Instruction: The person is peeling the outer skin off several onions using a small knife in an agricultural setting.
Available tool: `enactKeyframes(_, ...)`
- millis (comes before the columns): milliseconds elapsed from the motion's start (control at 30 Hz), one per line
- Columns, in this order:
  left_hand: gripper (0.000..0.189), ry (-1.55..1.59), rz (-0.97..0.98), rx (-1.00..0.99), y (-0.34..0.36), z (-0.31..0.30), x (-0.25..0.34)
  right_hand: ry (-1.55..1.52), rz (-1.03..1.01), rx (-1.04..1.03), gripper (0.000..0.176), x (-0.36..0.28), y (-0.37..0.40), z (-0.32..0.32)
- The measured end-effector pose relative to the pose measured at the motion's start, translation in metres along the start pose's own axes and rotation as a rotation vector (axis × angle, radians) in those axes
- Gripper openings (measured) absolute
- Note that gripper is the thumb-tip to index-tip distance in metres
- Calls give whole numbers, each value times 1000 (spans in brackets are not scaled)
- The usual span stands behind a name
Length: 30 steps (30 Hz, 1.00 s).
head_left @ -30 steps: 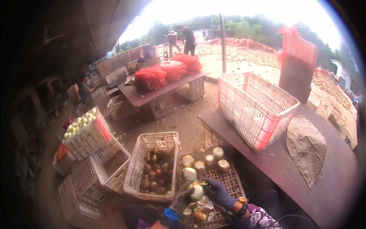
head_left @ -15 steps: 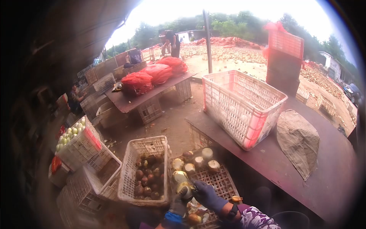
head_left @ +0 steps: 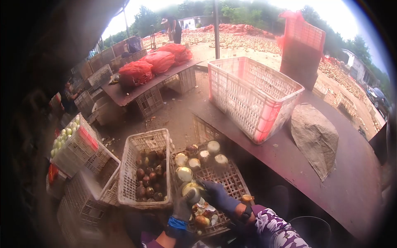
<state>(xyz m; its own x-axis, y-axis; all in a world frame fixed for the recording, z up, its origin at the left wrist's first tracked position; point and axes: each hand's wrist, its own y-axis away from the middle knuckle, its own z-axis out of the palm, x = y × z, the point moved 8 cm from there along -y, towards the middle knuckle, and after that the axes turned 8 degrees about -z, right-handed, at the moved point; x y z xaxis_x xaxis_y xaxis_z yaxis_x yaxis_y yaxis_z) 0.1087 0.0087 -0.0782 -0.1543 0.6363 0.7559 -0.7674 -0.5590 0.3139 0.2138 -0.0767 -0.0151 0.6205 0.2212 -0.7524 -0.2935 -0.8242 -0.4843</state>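
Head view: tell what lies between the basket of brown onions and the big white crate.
Peeled pale onions on a flat grid crate, seen in the head view.

onions (head_left: 151, 177) in crate (head_left: 129, 173) | left of grid (head_left: 231, 182) | basket (head_left: 252, 95) behind

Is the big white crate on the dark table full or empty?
Empty: the white crate shows only bare inner walls, and nothing is visible inside it.

Daylight falls on a dirt floor (head_left: 178, 120); dark tables (head_left: 351, 194) carry white plastic crates (head_left: 248, 103) under a shed roof (head_left: 62, 33), trees (head_left: 231, 8) beyond.
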Motion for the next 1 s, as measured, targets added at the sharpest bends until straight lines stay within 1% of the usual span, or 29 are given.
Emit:
enactKeyframes(67,56,-58,21,-30,2,5,4,29,25,86,37,9,0,-1)
enactKeyframes(133,58,-88,29,-89,9,19,8,-55,159,140,31,17,-3,-8)
enactKeyframes(167,63,-71,24,-37,10,14,3,-181,191,156,29,27,-1,-5)
enactKeyframes(233,66,-69,8,-65,14,23,11,-369,262,177,29,44,2,0)
enactKeyframes(333,66,-48,10,-59,13,30,22,-353,108,249,29,23,-4,-9)
enactKeyframes(367,65,-34,12,-54,13,31,23,-305,152,224,30,31,-1,-5)
enactKeyframes(467,61,155,-114,-58,-3,8,-10,-127,127,254,33,18,-5,-12)
enactKeyframes(500,55,273,-151,-52,-6,6,-19,-131,129,259,34,21,-4,-9)
enactKeyframes(600,53,405,-202,-50,-6,3,-29,-132,138,282,35,27,-3,-5)
enactKeyframes(633,52,429,-166,-69,-11,1,-29,-127,145,295,35,25,-4,-6)
enactKeyframes(667,53,384,-149,-56,-11,-1,-28,-123,150,307,35,24,-4,-7)
enactKeyframes(767,55,237,-75,-32,-2,9,-6,-290,97,406,33,21,-5,-14)
enactKeyframes(833,56,124,6,-43,1,14,8,-320,250,403,32,34,-3,-16)
enactKeyframes(867,56,102,-12,-56,2,14,10,-334,328,402,31,40,-2,-18)
enactKeyframes(933,56,55,-47,-85,4,10,15,-418,383,432,27,36,-4,-25)
enactKeyframes(1000,56,79,-61,-97,6,5,16,-500,449,458,26,38,-2,-27)
